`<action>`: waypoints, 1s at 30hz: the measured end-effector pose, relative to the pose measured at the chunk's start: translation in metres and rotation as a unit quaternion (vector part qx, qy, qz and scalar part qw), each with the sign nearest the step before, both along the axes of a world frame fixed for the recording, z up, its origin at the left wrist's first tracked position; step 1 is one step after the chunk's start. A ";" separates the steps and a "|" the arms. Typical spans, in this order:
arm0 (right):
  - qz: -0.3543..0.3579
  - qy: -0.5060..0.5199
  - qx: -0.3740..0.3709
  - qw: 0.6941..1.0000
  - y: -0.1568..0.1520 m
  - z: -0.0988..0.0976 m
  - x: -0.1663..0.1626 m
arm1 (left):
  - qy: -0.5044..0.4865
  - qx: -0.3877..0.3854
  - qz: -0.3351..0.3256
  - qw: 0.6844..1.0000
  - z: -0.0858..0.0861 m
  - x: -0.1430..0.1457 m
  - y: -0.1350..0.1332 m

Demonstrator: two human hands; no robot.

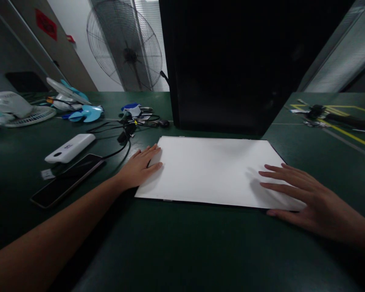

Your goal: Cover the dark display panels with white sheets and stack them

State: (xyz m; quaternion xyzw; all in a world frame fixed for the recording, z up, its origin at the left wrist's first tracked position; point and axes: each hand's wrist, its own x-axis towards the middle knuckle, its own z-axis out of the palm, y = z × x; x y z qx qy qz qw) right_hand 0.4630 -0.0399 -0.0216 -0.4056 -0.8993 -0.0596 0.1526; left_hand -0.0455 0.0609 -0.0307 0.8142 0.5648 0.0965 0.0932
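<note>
The white panel [207,170] lies flat on the green tabletop [200,247], its long axis running left to right across the person's front, so that one short edge faces each hand. The left hand [139,167] is at the panel's left edge, palm down, thumb and fingertips reaching its border; the fingers are loosely fanned and grip nothing. The right hand [308,196] is over the panel's right end, spread wide and holding nothing; the shadow beside its fingers suggests they are raised above the surface, so the left seems the nearer, though contact is hard to confirm. Behind the panel stands a large black slab [231,69] with no readable lettering. To the panel's left, beyond the phone [67,181], a white device [70,148] carries a small dark mark too tiny to read; far behind, left of the panel, the red sign [46,24] is illegible too.
</note>
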 end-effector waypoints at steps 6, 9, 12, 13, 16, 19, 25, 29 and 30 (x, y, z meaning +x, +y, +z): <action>0.020 0.009 0.014 1.000 0.000 0.001 -0.001 | 0.000 0.000 0.000 1.000 -0.001 -0.001 0.001; 0.035 0.018 0.029 0.999 -0.002 0.003 -0.003 | -0.001 -0.004 0.002 1.000 0.001 0.000 0.000; 0.052 0.030 0.050 0.997 -0.005 0.007 -0.007 | 0.001 -0.006 0.003 1.000 0.002 0.001 0.000; 0.059 0.032 0.058 0.996 -0.007 0.008 -0.008 | 0.002 -0.006 0.004 1.000 0.002 0.001 0.000; 0.079 0.030 0.081 0.993 -0.012 0.013 -0.013 | 0.003 -0.007 0.005 1.000 0.003 0.002 -0.001; 0.104 0.019 0.103 0.989 -0.017 0.018 -0.018 | 0.002 -0.009 0.006 1.000 0.003 0.002 -0.001; 0.120 -0.042 0.119 0.985 -0.023 0.020 -0.016 | -0.012 -0.003 0.004 1.000 0.003 0.001 -0.001; 0.136 -0.032 0.118 0.983 -0.028 0.021 -0.018 | -0.029 -0.004 0.008 1.000 0.004 0.000 -0.001; 0.133 -0.021 0.115 0.984 -0.030 0.022 -0.020 | -0.035 -0.007 0.010 0.999 0.004 -0.001 0.000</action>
